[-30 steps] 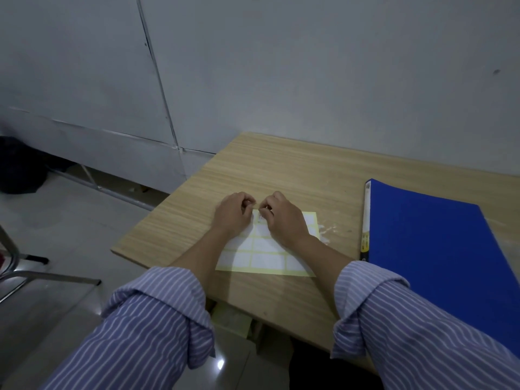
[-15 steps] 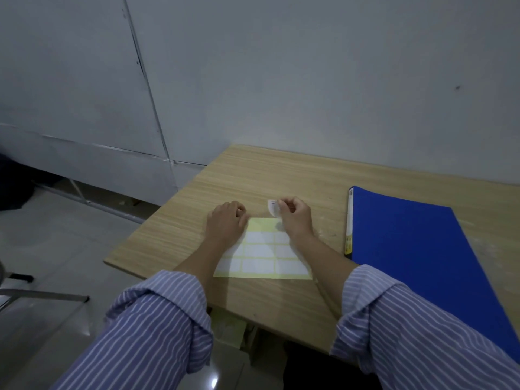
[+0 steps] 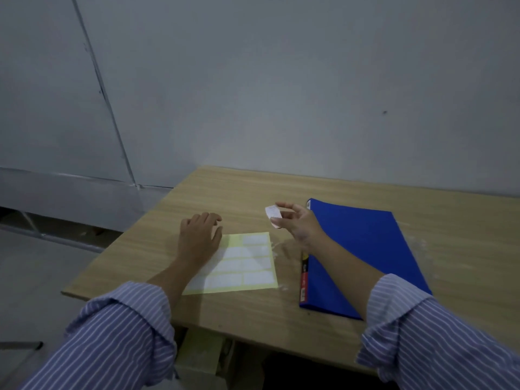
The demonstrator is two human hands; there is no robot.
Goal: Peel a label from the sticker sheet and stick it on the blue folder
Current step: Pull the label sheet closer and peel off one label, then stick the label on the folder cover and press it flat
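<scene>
A yellow sticker sheet with several white labels lies flat on the wooden table. My left hand rests palm down on the sheet's upper left corner, fingers loosely apart. My right hand is lifted above the table between the sheet and the blue folder, pinching a peeled white label between thumb and fingers. The folder lies closed on the table to the right of the sheet, its spine facing the sheet; my right forearm crosses its near left part.
A grey wall runs right behind the table's far edge. The table's left edge drops to a light floor with a metal frame along the wall. Bare wood extends behind and to the right of the folder.
The label has come off the sheet's top edge. My right hand has carried it up and to the right, toward the folder. My left hand stays on the sheet.
</scene>
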